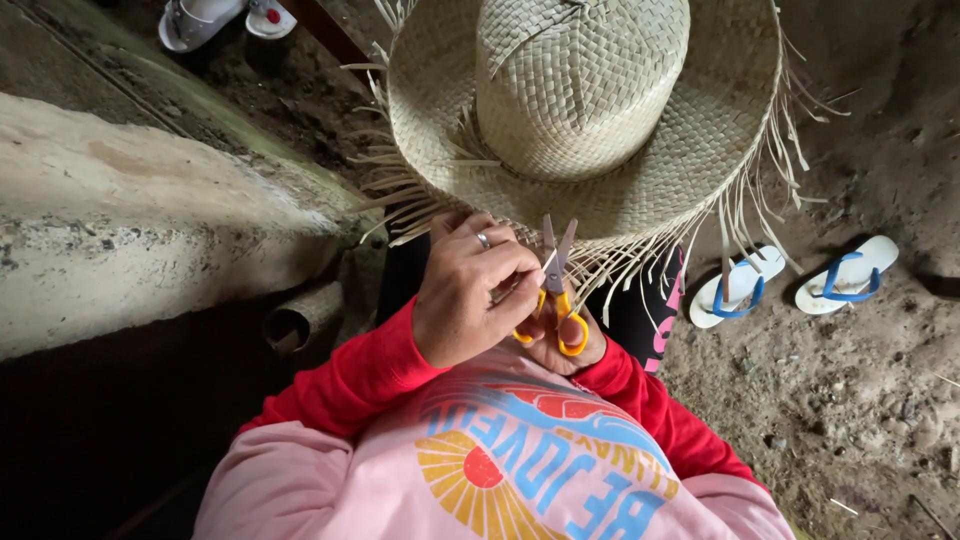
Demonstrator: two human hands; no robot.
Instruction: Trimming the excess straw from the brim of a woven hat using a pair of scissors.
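Your left hand (468, 292) is curled over the near edge of the straw hat (585, 110), fingers bent and closed on the loose fringe strands, a ring showing on one finger. Your right hand (565, 345) sits mostly hidden beneath the left, fingers through the yellow loops of the small scissors (556, 290); it is grasping them, though I cannot tell quite how the fingers sit because the left hand covers them. The scissor blades point up toward the brim, opened in a narrow V right at the frayed edge.

The hat rests in front of you on your lap, crown up, woven in pale straw. Its brim is unfinished, with long loose strands sticking out all round, longest on the right and near sides.

You wear red sleeves under a pink shirt with a sun print. To your right, on the dirt floor (860, 400), lies a pair of white flip-flops with blue straps (795, 280), side by side. To your left runs a rough concrete ledge (130, 230), with a short pipe end (300, 320) just below it.
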